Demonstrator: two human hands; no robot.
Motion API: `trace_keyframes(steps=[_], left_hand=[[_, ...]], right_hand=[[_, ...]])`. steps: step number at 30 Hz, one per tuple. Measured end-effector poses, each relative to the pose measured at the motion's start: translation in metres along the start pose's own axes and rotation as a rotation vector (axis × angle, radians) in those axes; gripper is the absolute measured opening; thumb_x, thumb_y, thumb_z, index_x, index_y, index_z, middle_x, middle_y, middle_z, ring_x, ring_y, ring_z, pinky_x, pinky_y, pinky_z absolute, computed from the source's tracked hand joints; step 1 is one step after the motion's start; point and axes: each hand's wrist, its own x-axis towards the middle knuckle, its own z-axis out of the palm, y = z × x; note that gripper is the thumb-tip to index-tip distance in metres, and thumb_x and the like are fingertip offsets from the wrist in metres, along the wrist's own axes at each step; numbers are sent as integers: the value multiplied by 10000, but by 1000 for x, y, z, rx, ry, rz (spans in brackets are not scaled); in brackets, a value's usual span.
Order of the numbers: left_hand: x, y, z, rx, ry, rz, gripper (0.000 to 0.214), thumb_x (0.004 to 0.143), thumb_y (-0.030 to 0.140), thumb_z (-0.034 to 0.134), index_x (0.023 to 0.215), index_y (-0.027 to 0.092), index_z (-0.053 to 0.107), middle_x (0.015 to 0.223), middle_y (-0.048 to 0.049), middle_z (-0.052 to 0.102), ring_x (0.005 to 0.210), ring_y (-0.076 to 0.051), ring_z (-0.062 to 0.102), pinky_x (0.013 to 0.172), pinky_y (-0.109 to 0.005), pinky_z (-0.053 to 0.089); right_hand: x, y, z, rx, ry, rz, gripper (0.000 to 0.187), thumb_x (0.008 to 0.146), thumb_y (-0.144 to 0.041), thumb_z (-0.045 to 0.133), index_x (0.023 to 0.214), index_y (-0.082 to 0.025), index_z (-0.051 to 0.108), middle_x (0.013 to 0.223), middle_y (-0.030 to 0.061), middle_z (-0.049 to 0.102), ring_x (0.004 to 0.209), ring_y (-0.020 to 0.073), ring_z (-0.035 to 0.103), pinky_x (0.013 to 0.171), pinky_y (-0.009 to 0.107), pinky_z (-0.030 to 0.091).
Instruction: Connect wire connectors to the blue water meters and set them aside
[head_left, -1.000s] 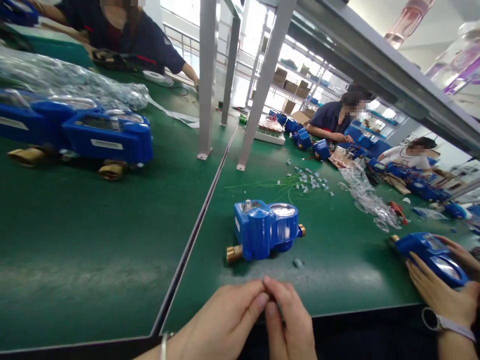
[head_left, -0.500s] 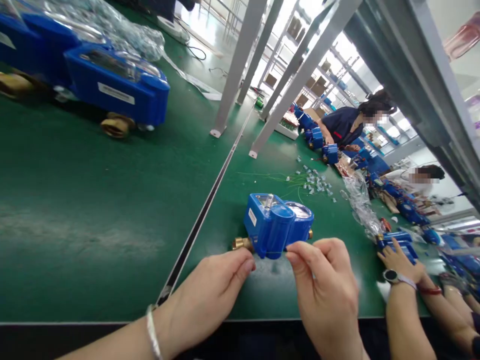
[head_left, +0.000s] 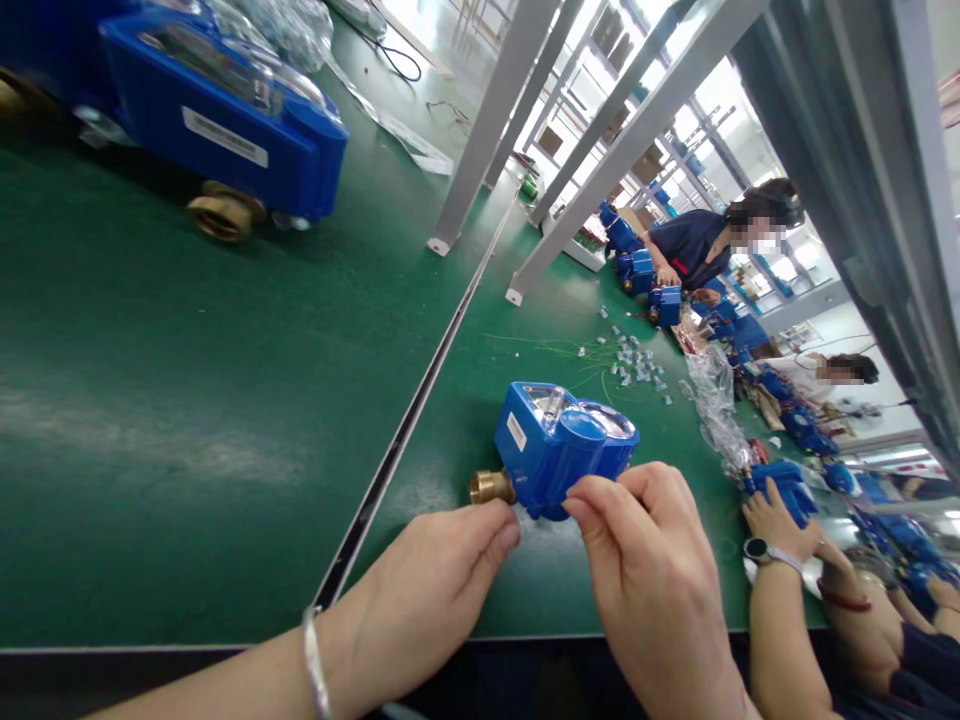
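Note:
A blue water meter (head_left: 551, 455) with a brass threaded fitting (head_left: 489, 487) and two clear-topped windows stands on the green bench before me. My left hand (head_left: 442, 570) is at its lower left, just under the brass fitting, thumb and forefinger pinched. At the meter's front right, my right hand (head_left: 652, 550) pinches too, its fingertips against the blue casing. Half a second ago a fine green wire showed between both pinches, low across the casing; now it is too thin to follow. Beyond the meter lie thin green wires (head_left: 540, 344) and several small clear seals (head_left: 634, 362).
Larger in view, other blue meters (head_left: 225, 130) stand at the upper left beside plastic wrapping (head_left: 289, 30). A dark slot (head_left: 397, 450) runs along the bench (head_left: 187, 400). Metal posts (head_left: 495, 130) rise from it. A co-worker's hand (head_left: 780, 520) rests on a blue meter at right.
My view has shifted a little, so the meter appears slightly further right and turned. My right fingertips are now closer over the casing's front. Both hands stay pinched.

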Motion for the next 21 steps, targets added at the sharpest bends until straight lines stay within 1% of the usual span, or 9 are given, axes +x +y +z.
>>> trace_keyframes(steps=[6,15,21], left_hand=[[0,-2,2,0,3,5,328,982,362,295,810,218,533,803,31,601,716,-141,557,657,-254,383],[1,-4,2,1,8,2,325,982,356,292,820,216,536,813,24,601,731,-149,562,667,-260,392],[1,-4,3,-9,0,1,316,983,358,293,837,222,539,826,24,602,748,-153,568,690,-263,406]], right_hand=[[3,-2,-1,2,-21,-21,48,885,-145,568,881,-166,612,779,17,453,742,150,419,669,299,327],[8,-7,-6,-56,-11,-74,97,914,-176,519,882,-148,606,768,22,442,724,156,404,664,307,324],[9,-6,-5,-91,-54,-85,95,914,-162,510,886,-150,600,766,22,441,720,161,403,667,316,326]])
